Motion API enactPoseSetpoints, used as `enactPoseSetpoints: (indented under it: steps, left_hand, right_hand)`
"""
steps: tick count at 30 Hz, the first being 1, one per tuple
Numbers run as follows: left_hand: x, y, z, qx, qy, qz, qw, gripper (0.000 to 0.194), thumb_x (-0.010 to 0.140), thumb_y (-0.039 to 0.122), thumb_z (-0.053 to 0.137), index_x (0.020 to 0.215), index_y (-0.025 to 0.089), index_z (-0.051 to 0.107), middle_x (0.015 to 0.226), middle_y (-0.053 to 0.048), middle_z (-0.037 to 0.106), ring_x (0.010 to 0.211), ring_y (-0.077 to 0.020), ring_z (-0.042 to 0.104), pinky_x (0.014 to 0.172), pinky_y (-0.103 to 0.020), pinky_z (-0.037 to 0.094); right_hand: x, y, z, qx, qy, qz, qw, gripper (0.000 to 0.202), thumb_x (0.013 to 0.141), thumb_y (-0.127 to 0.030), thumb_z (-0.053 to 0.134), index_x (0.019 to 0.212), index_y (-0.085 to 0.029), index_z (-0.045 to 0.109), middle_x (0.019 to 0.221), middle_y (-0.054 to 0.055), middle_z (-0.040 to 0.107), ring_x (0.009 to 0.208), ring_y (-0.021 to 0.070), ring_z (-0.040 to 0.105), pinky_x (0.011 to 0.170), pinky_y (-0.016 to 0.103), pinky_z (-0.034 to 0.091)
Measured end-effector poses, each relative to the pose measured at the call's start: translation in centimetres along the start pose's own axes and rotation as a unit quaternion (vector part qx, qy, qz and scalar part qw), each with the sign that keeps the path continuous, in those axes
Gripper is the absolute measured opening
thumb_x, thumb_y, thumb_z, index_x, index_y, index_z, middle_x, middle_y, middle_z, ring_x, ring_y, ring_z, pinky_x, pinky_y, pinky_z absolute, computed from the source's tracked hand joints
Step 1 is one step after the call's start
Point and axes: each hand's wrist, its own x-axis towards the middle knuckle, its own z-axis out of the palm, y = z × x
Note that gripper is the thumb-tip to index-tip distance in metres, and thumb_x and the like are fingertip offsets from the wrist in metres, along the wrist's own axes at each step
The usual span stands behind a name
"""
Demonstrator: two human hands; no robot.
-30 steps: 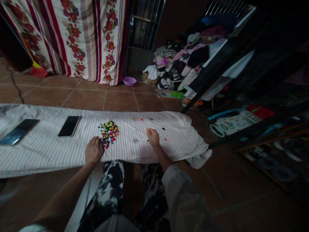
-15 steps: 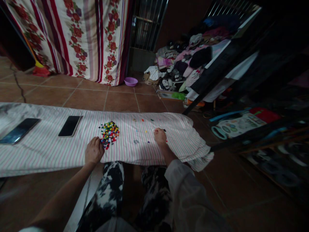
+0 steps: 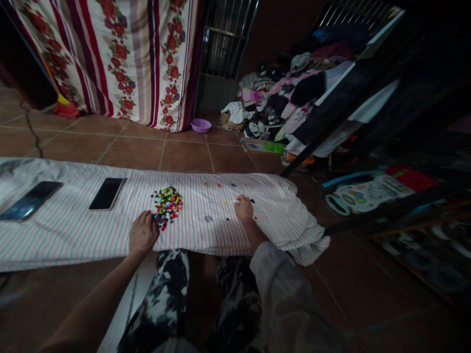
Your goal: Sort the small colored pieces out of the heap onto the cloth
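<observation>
On the striped cloth (image 3: 110, 235) lies a pile of small multicoloured pieces (image 3: 168, 203), too small to name more exactly. My left hand (image 3: 144, 231) rests palm down at the pile's lower left edge, its fingers loosely laid out and touching or nearly touching the nearest pieces. To the right, my right hand (image 3: 244, 209) is closed in a pinch low over the cloth, with a small white piece (image 3: 236, 200) at its fingertips. Around that hand lie sorted bits: grey pieces (image 3: 208, 218), an orange one (image 3: 219, 185), a yellow one (image 3: 224, 202) and a dark blue one (image 3: 227, 219).
Two phones, a nearer one (image 3: 107, 194) and a larger one (image 3: 31, 200), lie at the left on the cloth. Beyond are a floral curtain (image 3: 138, 63), a purple basin (image 3: 201, 126) and a heap of clothes (image 3: 283, 93). A dark slanted post (image 3: 312, 149) stands at the right.
The whole view has shifted very slightly. Both hands keep nearly the same places, the left by the pile and the right pinching over the cloth.
</observation>
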Motion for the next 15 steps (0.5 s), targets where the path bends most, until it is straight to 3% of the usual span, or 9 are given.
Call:
enactPoseSetpoints:
  steps: [5, 15]
  left_hand:
    - [0.0, -0.02, -0.03, 0.0, -0.005, -0.001, 1.0, 0.028, 0.087, 0.024, 0.037, 0.106, 0.014, 0.055, 0.115, -0.017, 0.061, 0.118, -0.0276, 0.052, 0.102, -0.045, 0.042]
    - [0.03, -0.01, 0.01, -0.002, 0.0, -0.007, 1.0, 0.027, 0.086, 0.024, 0.038, 0.106, 0.017, 0.055, 0.115, -0.015, 0.061, 0.119, -0.0274, 0.052, 0.101, -0.045, 0.042]
  right_hand:
    - [0.28, 0.13, -0.2, -0.02, -0.029, -0.021, 0.999, 0.034, 0.083, -0.012, 0.052, 0.112, -0.021, 0.067, 0.106, 0.009, 0.064, 0.097, 0.0188, 0.059, 0.084, 0.026, 0.042]
    - [0.48, 0.11, -0.31, -0.042, -0.038, -0.03, 0.998, 0.03, 0.085, -0.014, 0.049, 0.108, -0.018, 0.069, 0.103, 0.009, 0.065, 0.096, 0.0186, 0.059, 0.086, 0.025, 0.042]
